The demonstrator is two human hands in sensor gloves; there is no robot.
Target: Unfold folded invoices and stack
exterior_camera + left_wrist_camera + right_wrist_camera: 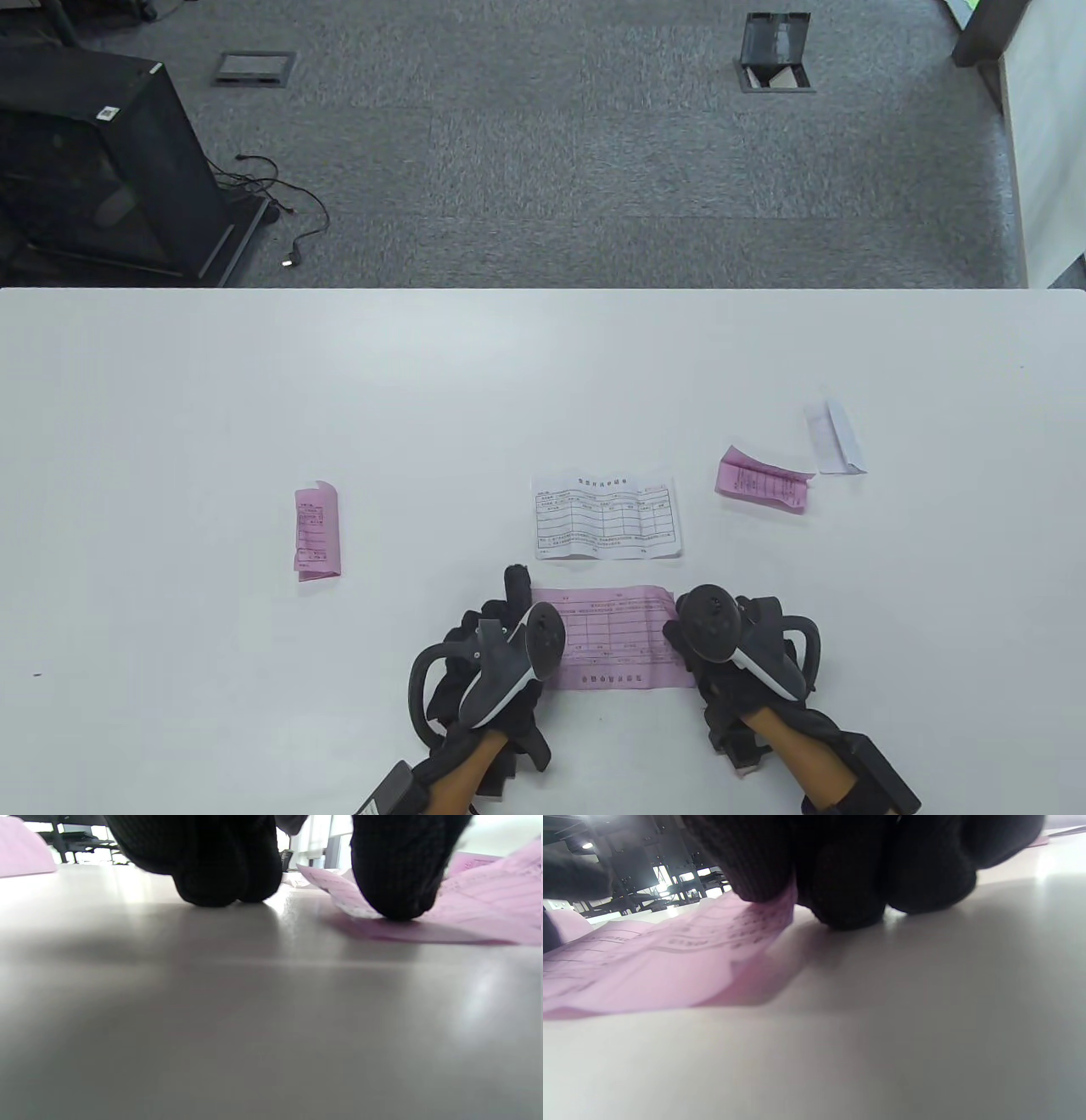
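Note:
An unfolded pink invoice [611, 638] lies flat near the table's front edge, between my hands. My left hand [519, 609] is at its left edge. In the left wrist view one fingertip [396, 895] presses on that edge of the pink invoice [488, 899], and the other fingertips rest on the bare table. My right hand [681, 635] is at the right edge. In the right wrist view its fingers [763, 878] pinch the slightly lifted edge of the pink invoice [670, 959]. An unfolded white invoice [607, 518] lies just beyond.
A folded pink invoice [316, 531] lies to the left. Another folded pink invoice [762, 482] and a folded white invoice [836, 437] lie to the right. The white table's far edge [543, 290] borders grey carpet.

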